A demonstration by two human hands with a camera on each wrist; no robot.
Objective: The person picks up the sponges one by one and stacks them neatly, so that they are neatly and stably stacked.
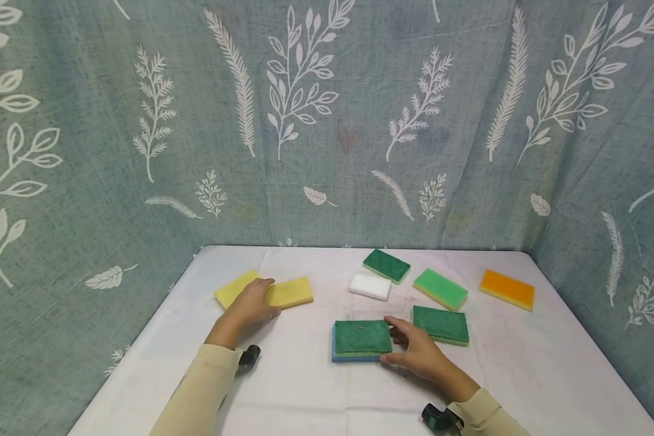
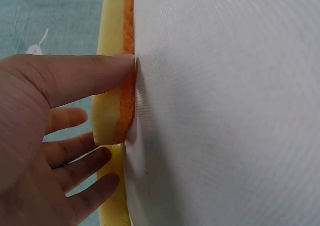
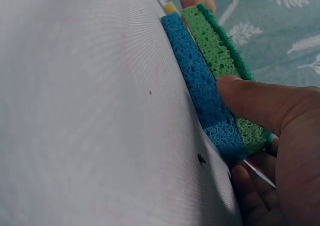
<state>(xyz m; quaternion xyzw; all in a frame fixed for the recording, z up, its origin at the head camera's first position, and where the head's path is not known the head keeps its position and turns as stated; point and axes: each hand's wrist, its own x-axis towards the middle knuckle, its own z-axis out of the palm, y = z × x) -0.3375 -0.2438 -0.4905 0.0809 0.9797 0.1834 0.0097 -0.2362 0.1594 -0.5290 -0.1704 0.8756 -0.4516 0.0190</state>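
Left of centre, the left hand (image 1: 252,304) pinches a yellow-and-orange sponge (image 1: 293,292); lower centre, the right hand (image 1: 418,350) grips a green sponge (image 1: 361,337) atop a blue sponge (image 3: 192,73).

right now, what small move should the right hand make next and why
Probably nudge the stacked green sponge slightly left: the right hand is at the pair's right end, and in the head view a sliver of the blue sponge beneath shows past the green one's left edge.

Eight sponges (image 1: 362,336), one white block (image 1: 370,287)
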